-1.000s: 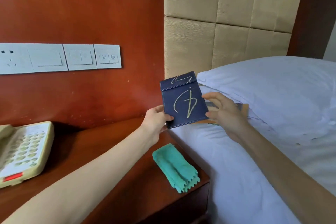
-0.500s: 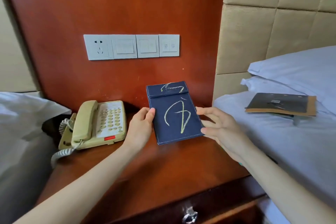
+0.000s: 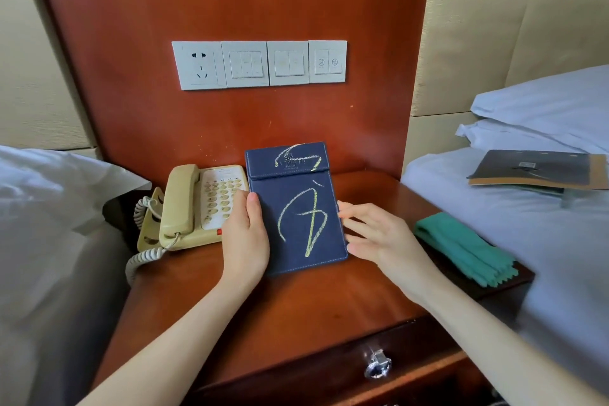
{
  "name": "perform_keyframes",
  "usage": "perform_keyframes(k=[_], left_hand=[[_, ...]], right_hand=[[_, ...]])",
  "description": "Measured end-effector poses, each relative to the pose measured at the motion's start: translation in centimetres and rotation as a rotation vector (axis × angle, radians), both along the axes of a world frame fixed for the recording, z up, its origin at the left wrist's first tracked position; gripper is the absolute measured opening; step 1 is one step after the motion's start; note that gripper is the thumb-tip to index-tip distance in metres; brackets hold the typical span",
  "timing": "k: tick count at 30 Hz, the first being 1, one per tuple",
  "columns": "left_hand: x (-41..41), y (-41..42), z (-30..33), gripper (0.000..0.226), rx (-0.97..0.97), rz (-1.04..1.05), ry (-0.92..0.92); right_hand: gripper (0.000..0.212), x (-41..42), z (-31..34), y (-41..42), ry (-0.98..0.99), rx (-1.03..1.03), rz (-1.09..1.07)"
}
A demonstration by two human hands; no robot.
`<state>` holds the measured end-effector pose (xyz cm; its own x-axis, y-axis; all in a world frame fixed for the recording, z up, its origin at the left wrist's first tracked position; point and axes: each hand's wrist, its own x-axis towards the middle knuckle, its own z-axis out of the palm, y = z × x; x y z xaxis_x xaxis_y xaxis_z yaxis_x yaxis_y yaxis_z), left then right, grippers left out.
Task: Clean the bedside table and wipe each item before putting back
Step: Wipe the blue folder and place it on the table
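Dark blue leather-look folder with yellow scribble stands near the red-brown wooden bedside table's back edge, long axis upright, between both hands: left hand grips its left edge, right hand's straight fingers touch its right edge.

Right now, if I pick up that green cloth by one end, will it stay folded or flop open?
The green cloth will probably flop: it lies in soft loose folds with nothing binding them. It looks light, so it should lift easily. Being on the bedside table edge by the bed, a push might slide it off.
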<state>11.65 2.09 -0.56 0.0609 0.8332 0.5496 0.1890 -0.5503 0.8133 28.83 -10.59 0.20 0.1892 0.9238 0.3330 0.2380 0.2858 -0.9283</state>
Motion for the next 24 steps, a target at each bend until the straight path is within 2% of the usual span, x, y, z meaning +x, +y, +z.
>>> perform_keyframes(k=[8,10,14,16,19,21,24], left_hand=[[-0.6,0.3,-0.8,0.032,0.048,0.051,0.093],[-0.7,0.5,-1.0,0.031,0.054,0.051,0.105],[-0.8,0.5,-1.1,0.03,0.065,0.054,0.127],[-0.7,0.4,-1.0,0.03,0.059,0.057,0.13],[-0.6,0.2,-0.9,0.03,0.059,0.061,0.135],[-0.6,0.1,-0.9,0.03,0.058,0.066,0.137],[-0.6,0.2,-0.9,0.03,0.051,0.072,0.142]], right_hand=[[0.048,-0.1,-0.5,0.2,-0.163,-0.06,-0.08],[0.049,0.4,-0.3,0.2,-0.33,-0.053,-0.151],[0.048,2.6,0.2,-0.4,-0.799,-0.025,-0.371],[0.048,4.4,0.5,-0.8,-0.974,-0.105,-0.478],[0.052,7.2,0.6,-1.4,-1.171,-0.332,-0.641],[0.052,8.5,0.3,-1.9,-1.219,-0.492,-0.705],[0.047,9.3,-0.6,-2.3,-1.199,-0.621,-0.662]])
